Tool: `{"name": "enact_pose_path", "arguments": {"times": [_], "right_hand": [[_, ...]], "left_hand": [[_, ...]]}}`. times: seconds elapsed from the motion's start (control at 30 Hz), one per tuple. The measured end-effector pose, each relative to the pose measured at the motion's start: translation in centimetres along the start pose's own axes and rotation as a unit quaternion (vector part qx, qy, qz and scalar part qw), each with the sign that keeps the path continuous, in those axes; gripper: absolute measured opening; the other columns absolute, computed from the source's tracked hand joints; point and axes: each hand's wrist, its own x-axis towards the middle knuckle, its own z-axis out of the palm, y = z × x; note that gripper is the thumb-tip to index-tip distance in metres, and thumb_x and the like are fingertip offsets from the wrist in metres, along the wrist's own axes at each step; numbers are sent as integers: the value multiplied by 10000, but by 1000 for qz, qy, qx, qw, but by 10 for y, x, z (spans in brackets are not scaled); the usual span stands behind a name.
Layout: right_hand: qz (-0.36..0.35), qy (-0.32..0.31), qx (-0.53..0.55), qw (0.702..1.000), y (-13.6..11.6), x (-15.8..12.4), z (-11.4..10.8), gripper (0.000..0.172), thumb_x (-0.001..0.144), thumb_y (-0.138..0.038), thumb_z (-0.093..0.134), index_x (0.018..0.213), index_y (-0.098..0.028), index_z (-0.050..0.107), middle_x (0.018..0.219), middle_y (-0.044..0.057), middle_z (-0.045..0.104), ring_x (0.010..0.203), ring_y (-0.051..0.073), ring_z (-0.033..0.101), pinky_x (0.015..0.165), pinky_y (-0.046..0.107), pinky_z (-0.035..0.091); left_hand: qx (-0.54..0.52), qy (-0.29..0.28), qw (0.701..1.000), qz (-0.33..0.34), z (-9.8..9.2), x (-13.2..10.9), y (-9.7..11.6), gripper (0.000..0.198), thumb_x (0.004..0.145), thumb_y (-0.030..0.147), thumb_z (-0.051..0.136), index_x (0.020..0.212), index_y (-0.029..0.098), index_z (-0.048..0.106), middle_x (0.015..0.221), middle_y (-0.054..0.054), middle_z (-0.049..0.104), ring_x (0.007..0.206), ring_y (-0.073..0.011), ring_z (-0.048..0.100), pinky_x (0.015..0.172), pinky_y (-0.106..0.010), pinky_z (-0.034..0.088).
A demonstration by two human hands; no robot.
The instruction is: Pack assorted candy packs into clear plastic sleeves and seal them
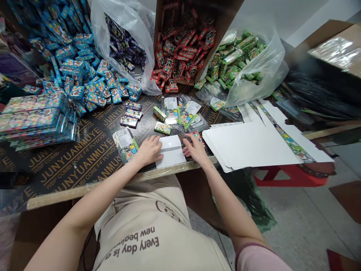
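Note:
A small folded white card (169, 153) lies at the table's front edge, with a grey band across it. My left hand (149, 151) is closed at its left side, fingers curled onto the edge. On the other side, my right hand (196, 150) is open, fingers apart, close to the card's right edge. A printed sleeve (126, 145) lies left of my left hand. Just beyond the card are a green small box (163, 128) and another green box (159, 113). Part of a red small box (198, 137) shows behind my right hand.
Purple boxes (131, 114) lie left of the printed bags (183, 112). Stacked blue packs (36, 116) stand left. Behind are heaped blue boxes (84, 75), a purple-filled bag (124, 49), a carton of red boxes (183, 49) and a green-filled bag (239, 56). White card sheets (242, 145) overhang right.

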Motion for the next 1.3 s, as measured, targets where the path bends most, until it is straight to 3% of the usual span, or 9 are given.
{"name": "enact_pose_path", "arguments": {"times": [0.2,0.37,0.47,0.63,0.77,0.87,1.03,1.2,1.3], "right_hand": [[64,-19,45,997,1,-4,12,746,800,-674,536,1354,-189,410,539,-51,608,415,164,618,391,254,497],[118,-47,161,979,-1,0,6,798,806,-760,415,1389,-216,374,586,-38,615,454,158,615,434,268,480],[105,-67,172,977,-3,0,2,721,731,-641,640,1303,-231,483,592,-50,620,449,126,571,448,235,437],[36,-91,201,975,-18,-15,5,639,591,-404,823,1163,-226,599,723,-15,698,607,145,626,585,256,479],[-8,-72,176,982,-36,-25,11,488,645,-413,795,1078,-229,665,788,9,714,647,161,624,609,282,477],[-68,-33,78,994,-45,-27,12,316,669,-411,782,915,-221,724,737,14,685,652,167,590,611,295,451],[-174,27,-22,984,-49,-27,11,278,621,-446,821,594,-204,686,716,25,604,753,180,560,715,330,450],[-55,-94,95,989,-49,-31,18,363,632,-513,789,686,-179,657,675,6,622,612,132,540,559,257,424],[-23,-75,130,988,-49,-32,21,365,588,-485,815,671,-178,635,624,-6,618,553,116,518,518,242,406]], "left_hand": [[40,-35,998,-22,-5,0,1,219,899,69,415,985,77,616,927,-158,653,874,-250,600,705,-349,473],[15,22,993,111,-5,-20,21,210,925,110,422,927,114,633,847,-118,653,836,-226,605,778,-363,482],[-61,43,984,164,-2,-33,38,187,895,274,549,843,128,653,812,-111,663,822,-232,610,789,-378,491],[-234,213,948,-43,-14,-34,36,455,778,495,678,1102,176,663,1193,-151,641,1105,-290,564,946,-454,440],[-385,139,894,-179,-27,-25,25,254,775,354,700,948,169,719,942,-87,720,869,-230,635,782,-336,476],[-467,87,859,-190,-33,-25,20,166,803,288,634,756,149,713,698,-30,687,672,-166,597,614,-244,409],[-439,44,885,-145,-44,-30,15,266,818,314,576,633,147,670,526,12,548,541,-115,437,523,-229,270],[-475,21,866,-155,-49,-32,10,273,785,357,577,660,141,686,545,2,568,559,-121,438,520,-224,289],[-524,73,826,-194,-46,-32,5,241,694,378,672,675,139,694,639,-27,656,614,-142,519,560,-234,362]]}}
